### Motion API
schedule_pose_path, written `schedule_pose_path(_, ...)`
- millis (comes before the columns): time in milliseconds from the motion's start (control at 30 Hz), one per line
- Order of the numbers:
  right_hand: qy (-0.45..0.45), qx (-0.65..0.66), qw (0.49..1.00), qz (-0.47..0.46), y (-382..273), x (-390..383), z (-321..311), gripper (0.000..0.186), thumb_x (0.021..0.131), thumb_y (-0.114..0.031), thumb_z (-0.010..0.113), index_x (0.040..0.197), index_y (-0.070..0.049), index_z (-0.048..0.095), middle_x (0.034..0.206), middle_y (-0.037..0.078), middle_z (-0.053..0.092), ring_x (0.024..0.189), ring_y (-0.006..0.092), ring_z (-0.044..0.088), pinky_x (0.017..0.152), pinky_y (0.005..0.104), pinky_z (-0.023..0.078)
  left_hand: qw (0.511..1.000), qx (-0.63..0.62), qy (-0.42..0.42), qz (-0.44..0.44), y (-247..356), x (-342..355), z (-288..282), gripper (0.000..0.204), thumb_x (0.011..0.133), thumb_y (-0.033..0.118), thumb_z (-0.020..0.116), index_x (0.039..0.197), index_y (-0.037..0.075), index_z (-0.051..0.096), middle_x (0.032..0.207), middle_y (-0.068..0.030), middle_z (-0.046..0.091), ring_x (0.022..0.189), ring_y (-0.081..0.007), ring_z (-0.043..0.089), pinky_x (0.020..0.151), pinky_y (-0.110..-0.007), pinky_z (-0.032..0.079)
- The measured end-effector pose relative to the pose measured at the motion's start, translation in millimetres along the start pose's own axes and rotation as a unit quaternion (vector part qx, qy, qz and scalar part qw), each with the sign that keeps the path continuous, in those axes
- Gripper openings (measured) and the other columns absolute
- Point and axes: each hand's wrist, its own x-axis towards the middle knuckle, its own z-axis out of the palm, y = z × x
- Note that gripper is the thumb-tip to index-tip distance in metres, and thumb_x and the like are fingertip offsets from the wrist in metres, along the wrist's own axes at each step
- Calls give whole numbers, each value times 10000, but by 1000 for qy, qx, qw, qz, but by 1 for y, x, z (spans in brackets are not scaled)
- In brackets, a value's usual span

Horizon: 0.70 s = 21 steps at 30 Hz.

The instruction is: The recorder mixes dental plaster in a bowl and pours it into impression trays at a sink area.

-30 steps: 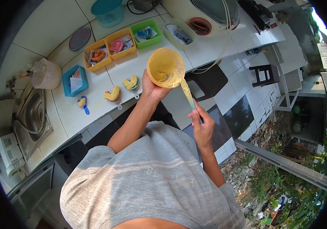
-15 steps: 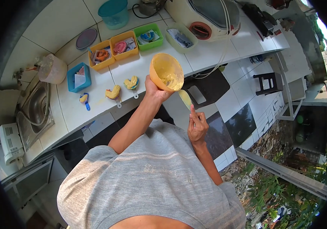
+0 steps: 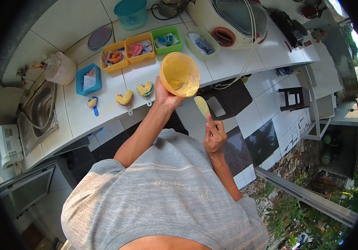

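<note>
My left hand point(image 3: 165, 96) grips an orange mixing bowl point(image 3: 175, 68) from below and tips its mouth toward me. Pale yellow paste point(image 3: 186, 88) smears the bowl's inside and gathers at its lower rim. Just below and right of that rim, my right hand point(image 3: 215, 137) holds a spatula point(image 3: 202, 106), its blade pointing up and coated with yellow; a small gap parts the blade from the bowl. Left of the bowl on the counter lie two dental impression trays point(image 3: 124, 98) topped with yellow paste, and a smaller blue-handled tray point(image 3: 92, 104).
Along the white tiled counter point(image 3: 108, 93) stand a blue tub point(image 3: 79, 80), two orange tubs, a green tub point(image 3: 180, 43) and a pale tub, holding papers and impressions. A sink point(image 3: 41, 112) is at left, a cream machine point(image 3: 200, 25) at the back. Dark stools point(image 3: 241, 96) stand on the floor.
The spatula has come away from the bowl's rim. My left hand has lifted the bowl slightly up and left, its mouth turned more toward me. More paste now sits along the lower rim.
</note>
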Motion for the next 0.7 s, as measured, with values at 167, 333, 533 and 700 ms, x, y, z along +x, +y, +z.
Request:
schedule_pose_path(167, -37, 357, 907, 218, -28, 52, -1, 319, 931, -116, 609, 1228, -14, 551, 645, 19, 533, 524, 78, 467, 471, 197, 366, 998, -41, -23, -51, -1, -3, 6, 433, 938, 360, 412, 1276, 114, 526, 1283, -119, 558, 1203, -336, 518, 1028, -581, 390)
schedule_pose_path(333, -71, 532, 786, 307, -33, 73, 18, 318, 946, -196, 604, 1181, -30, 470, 598, 8, 539, 477, 43, 441, 417, 168, 295, 999, 2, -23, -38, -8, -12, 17, 449, 950, 395, 414, 1305, 134, 499, 1317, -131, 523, 1204, -377, 506, 999, -644, 380)
schedule_pose_path(533, -87, 478, 792, 370, -9, 7, -10, 287, 948, -191, 598, 1151, -15, 498, 601, 12, 546, 478, 38, 444, 395, 169, 285, 998, -18, -65, 10, 7, -10, 22, 484, 954, 434, 412, 1346, 154, 461, 1356, -133, 491, 1244, -387, 469, 1036, -670, 318)
schedule_pose_path(700, -22, 365, 905, 219, -43, 63, -5, 343, 926, -143, 617, 1248, -39, 555, 689, 39, 594, 546, 77, 509, 466, 222, 402, 996, -28, -87, -16, 2, -8, 15, 521, 955, 452, 413, 1378, 149, 426, 1386, -143, 465, 1289, -385, 431, 1083, -660, 269)
